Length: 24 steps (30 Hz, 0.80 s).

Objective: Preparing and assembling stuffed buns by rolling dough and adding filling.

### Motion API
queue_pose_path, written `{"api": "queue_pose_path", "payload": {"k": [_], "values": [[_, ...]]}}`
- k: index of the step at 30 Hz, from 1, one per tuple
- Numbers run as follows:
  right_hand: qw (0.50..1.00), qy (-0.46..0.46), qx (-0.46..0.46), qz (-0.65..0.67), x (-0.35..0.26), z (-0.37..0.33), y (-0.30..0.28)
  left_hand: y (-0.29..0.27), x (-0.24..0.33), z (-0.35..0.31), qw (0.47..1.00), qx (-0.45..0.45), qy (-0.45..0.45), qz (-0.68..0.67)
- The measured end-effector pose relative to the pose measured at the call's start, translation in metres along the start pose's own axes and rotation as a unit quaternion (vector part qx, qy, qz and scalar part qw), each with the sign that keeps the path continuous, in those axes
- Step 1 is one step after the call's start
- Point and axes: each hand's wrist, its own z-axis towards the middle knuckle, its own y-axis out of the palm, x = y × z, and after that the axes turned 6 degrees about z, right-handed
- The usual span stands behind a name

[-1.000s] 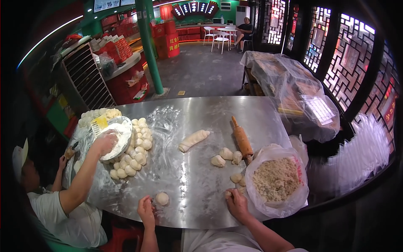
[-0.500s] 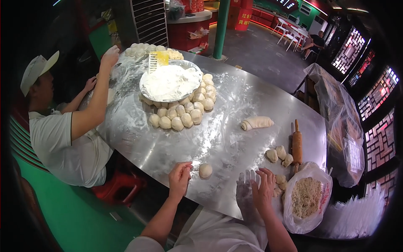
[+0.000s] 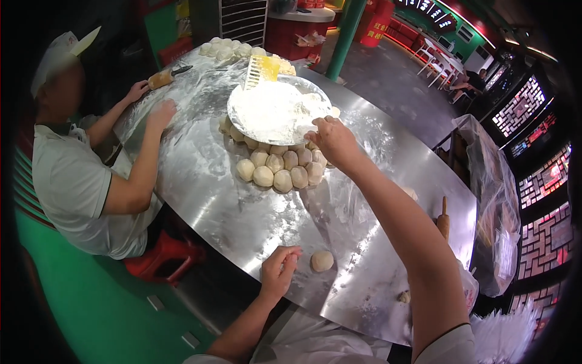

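A single dough ball point(image 3: 322, 261) rests on the steel table near its front edge. Just left of it hovers my left hand point(image 3: 279, 273), its fingers curled and thumb pressed in, with nothing visible in them. My right hand point(image 3: 334, 143) reaches far forward to the right rim of a metal bowl point(image 3: 233, 124) heaped with white flour point(image 3: 276, 109). Its fingers are bunched at the flour's edge; whatever lies between them is hidden. Rows of dough balls point(image 3: 282, 181) crowd the near side of the bowl. A yellow comb-toothed scraper point(image 3: 267, 70) stands in the flour at the back.
A co-worker point(image 3: 91, 176) sits at the left, one hand by a rolling pin point(image 3: 160, 79). More dough balls point(image 3: 224, 50) lie at the far end. My right arm partly covers another rolling pin point(image 3: 444, 221) and a plastic bag point(image 3: 469, 285). The steel table point(image 3: 200, 200) is dusted with flour.
My right hand has swung from the near right of the table up to the flour bowl. The left hand stays beside the dough ball. The co-worker's raised arm has come down.
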Motion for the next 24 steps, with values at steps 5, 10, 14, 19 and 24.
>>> {"api": "queue_pose_path", "payload": {"k": [5, 10, 14, 19, 24], "values": [[0.996, 0.018, -0.067, 0.063, -0.021, 0.048, 0.043, -0.001, 0.005, 0.004, 1.000, -0.018, -0.004, 0.008], [0.969, 0.015, -0.103, 0.224, -0.039, 0.035, 0.009, -0.005, 0.002, 0.006, 1.000, -0.003, -0.009, -0.011], [0.894, 0.074, -0.425, 0.122, -0.063, -0.038, -0.061, -0.008, 0.000, 0.006, 1.000, 0.000, 0.000, -0.005], [0.935, 0.014, -0.301, 0.184, -0.052, -0.131, -0.073, -0.002, -0.007, 0.006, 1.000, -0.007, -0.009, -0.013], [0.940, 0.059, -0.239, 0.234, -0.079, -0.149, -0.104, -0.003, -0.001, 0.006, 0.999, 0.004, -0.026, -0.030]]}}
